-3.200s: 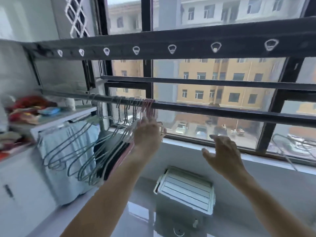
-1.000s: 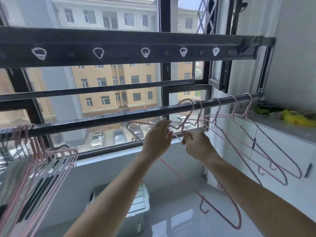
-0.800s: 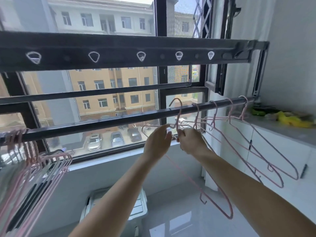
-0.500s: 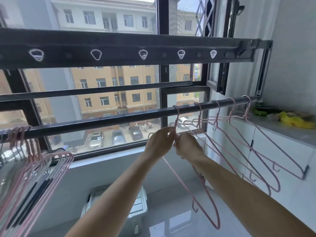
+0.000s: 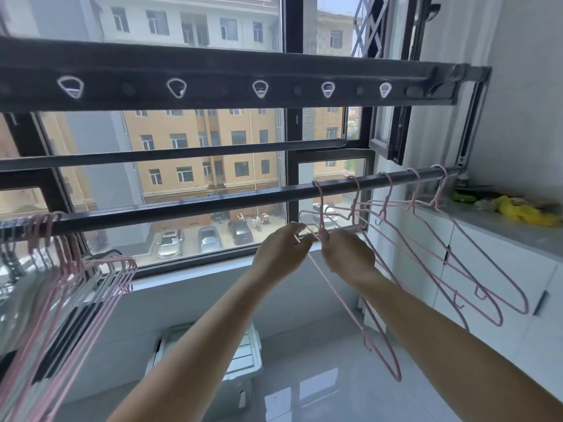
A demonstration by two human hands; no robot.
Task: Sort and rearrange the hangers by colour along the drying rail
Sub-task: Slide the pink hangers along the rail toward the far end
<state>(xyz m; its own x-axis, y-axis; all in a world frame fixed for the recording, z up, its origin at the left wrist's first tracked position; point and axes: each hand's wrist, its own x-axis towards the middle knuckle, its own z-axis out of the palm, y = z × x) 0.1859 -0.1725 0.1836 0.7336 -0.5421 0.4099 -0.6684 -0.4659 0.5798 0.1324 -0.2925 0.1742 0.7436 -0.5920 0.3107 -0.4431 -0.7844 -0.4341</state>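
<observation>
Dark drying rail — five pink hangers hooked apart at right; tight mixed-colour bunch crowded at left.

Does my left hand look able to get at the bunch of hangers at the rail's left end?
Probably, once freed: the left hand pinches the pink hanger, but the rail lies bare between it and the bunch.

A home laundry balcony: drying rail with pink hangers along the window, white cabinets beside.
</observation>
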